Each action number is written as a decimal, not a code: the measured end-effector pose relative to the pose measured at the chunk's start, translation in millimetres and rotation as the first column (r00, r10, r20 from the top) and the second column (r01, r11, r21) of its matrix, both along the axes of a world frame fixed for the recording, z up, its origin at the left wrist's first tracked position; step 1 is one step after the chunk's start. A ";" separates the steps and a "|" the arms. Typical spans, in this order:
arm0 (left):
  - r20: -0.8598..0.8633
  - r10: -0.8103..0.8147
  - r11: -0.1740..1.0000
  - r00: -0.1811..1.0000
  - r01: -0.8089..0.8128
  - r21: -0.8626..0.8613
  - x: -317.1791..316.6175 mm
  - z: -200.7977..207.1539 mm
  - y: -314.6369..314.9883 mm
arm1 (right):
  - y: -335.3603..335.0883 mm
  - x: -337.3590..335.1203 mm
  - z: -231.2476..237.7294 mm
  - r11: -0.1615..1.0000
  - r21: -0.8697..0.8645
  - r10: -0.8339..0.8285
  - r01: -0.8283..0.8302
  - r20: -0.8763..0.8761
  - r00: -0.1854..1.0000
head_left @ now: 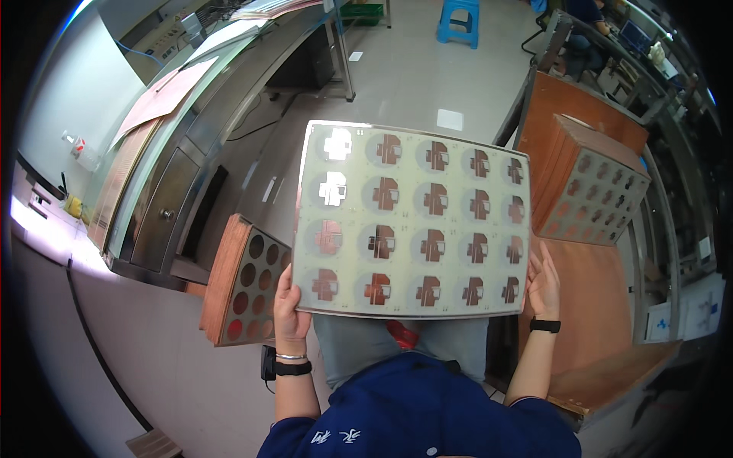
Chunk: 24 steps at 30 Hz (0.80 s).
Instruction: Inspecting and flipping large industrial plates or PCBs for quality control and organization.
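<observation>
Currently held: a large pale panel (412, 220) printed with a grid of copper-patterned round pads, raised flat in front of the seated person, above the lap.
Left hand (289, 305): clamped on the panel's lower left corner, thumb on the face, fingers behind.
Right hand (544, 286): closed on the panel's lower right edge, fingers wrapped round to the back.
Panel's heading: long axis runs left to right, the printed face turned up toward the camera, the top edge tipped away from the person.
Left of the panel: a stack of similar boards (246, 284) with dark round holes, standing on edge near the left hand.
Right of the panel: a taller stack (592, 179) leaning against a brown board (592, 305).
Doing it well, as a judgement: keep both grips at the margins, off the pads, and hold the sheet level so it does not bow or twist.
</observation>
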State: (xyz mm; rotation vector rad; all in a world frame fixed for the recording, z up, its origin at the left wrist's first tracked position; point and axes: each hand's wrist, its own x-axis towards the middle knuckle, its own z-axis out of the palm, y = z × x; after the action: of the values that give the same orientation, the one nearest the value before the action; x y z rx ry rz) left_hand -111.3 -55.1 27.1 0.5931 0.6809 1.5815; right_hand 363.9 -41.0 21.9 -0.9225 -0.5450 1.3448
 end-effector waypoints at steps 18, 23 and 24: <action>0.223 -0.158 0.987 0.962 0.157 0.022 137.3 26.3 19.7 | -6.4 -89.8 4.9 0.983 0.105 -0.127 0.149 -0.187 0.974; 0.160 -0.214 0.972 0.964 0.226 -0.061 111.2 18.3 28.1 | -14.3 -71.3 0.6 0.981 0.192 0.006 0.020 -0.134 0.991; 0.134 -0.235 0.967 0.963 0.246 -0.070 101.5 14.3 29.5 | -11.0 -66.6 13.1 0.974 0.128 -0.154 0.185 -0.226 0.962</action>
State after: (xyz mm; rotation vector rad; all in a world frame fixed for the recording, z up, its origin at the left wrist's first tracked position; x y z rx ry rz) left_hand -9.8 -25.6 41.4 0.4892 0.5573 1.3438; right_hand 297.3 -52.0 35.0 -0.6769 -0.3842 1.2129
